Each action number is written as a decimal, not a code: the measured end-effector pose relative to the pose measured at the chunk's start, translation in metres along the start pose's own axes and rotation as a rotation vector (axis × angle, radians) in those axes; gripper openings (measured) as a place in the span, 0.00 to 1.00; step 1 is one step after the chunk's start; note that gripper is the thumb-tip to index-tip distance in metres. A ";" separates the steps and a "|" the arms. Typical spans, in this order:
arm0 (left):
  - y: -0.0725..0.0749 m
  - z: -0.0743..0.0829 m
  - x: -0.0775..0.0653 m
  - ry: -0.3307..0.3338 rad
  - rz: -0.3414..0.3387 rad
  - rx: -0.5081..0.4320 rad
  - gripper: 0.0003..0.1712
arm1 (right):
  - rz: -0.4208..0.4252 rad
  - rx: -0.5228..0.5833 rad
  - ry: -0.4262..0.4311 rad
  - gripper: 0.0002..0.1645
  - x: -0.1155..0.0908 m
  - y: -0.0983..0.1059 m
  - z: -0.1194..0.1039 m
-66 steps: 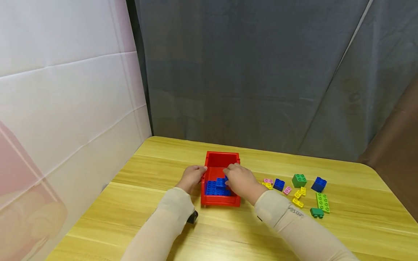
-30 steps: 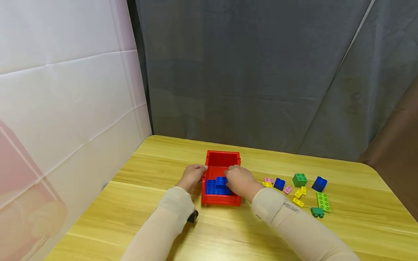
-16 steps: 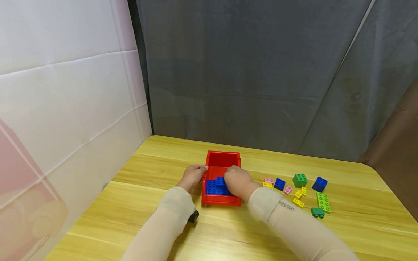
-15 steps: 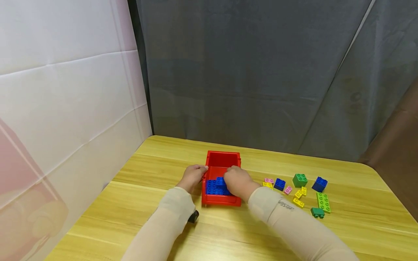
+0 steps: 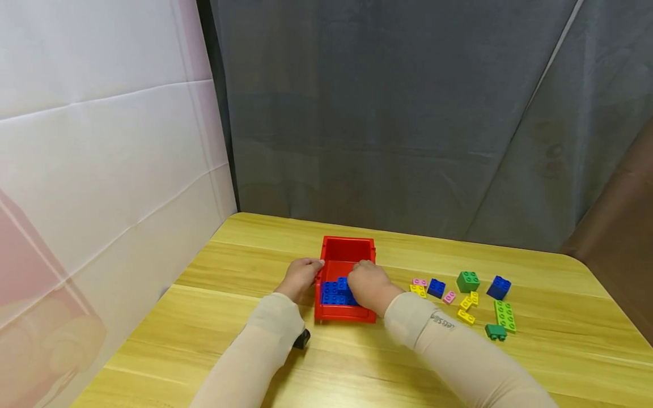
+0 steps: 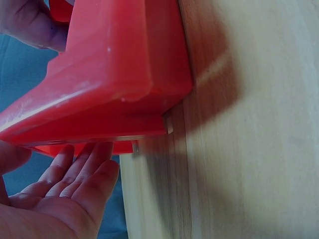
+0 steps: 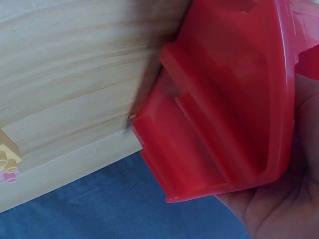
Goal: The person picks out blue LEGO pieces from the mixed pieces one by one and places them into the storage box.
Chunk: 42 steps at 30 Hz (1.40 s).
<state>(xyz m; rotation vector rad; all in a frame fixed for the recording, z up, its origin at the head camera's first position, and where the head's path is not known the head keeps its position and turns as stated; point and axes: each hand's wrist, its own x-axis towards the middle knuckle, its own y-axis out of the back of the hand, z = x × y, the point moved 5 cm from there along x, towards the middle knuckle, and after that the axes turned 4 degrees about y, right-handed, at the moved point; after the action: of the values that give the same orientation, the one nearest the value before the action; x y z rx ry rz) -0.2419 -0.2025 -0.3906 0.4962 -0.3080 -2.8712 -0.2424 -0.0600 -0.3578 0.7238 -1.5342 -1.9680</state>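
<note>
A red plastic bin (image 5: 346, 313) stands on the wooden table, its low front facing me. Blue toy building bricks (image 5: 334, 293) lie joined in its front part, with another blue brick (image 5: 342, 283) raised on top. My left hand (image 5: 298, 277) holds the bin's left wall, thumb at the rim; its fingers (image 6: 82, 172) reach along the outside in the left wrist view. My right hand (image 5: 371, 286) reaches over the right wall, fingers curled down onto the right end of the blue bricks. Its fingertips and the brick under them are hidden from the head camera.
Right of the bin lie loose bricks: a blue one (image 5: 436, 288), pink and yellow ones (image 5: 418, 290), a green block (image 5: 467, 281), another blue block (image 5: 499, 288), a lime plate (image 5: 505, 316) and a dark green brick (image 5: 495, 332). A grey curtain (image 5: 388, 113) hangs behind the table.
My right hand has shifted slightly left and lower over the blue bricks; the blue brick seen earlier at its fingertips is now covered. The left hand and bin have stayed put.
</note>
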 end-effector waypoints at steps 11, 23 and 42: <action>0.000 0.000 0.001 0.000 0.002 0.001 0.23 | 0.018 -0.107 0.019 0.20 0.000 -0.005 -0.003; -0.001 0.000 0.001 0.003 0.003 0.008 0.23 | 0.020 -0.053 0.010 0.25 -0.006 -0.005 -0.001; 0.001 0.000 0.001 0.024 -0.008 0.019 0.25 | 0.396 0.273 -0.043 0.31 -0.053 -0.001 0.044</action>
<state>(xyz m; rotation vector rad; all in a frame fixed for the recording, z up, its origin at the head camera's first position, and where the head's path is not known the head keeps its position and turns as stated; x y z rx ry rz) -0.2422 -0.2041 -0.3907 0.5368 -0.3302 -2.8703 -0.2352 0.0074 -0.3448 0.4388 -1.8329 -1.5100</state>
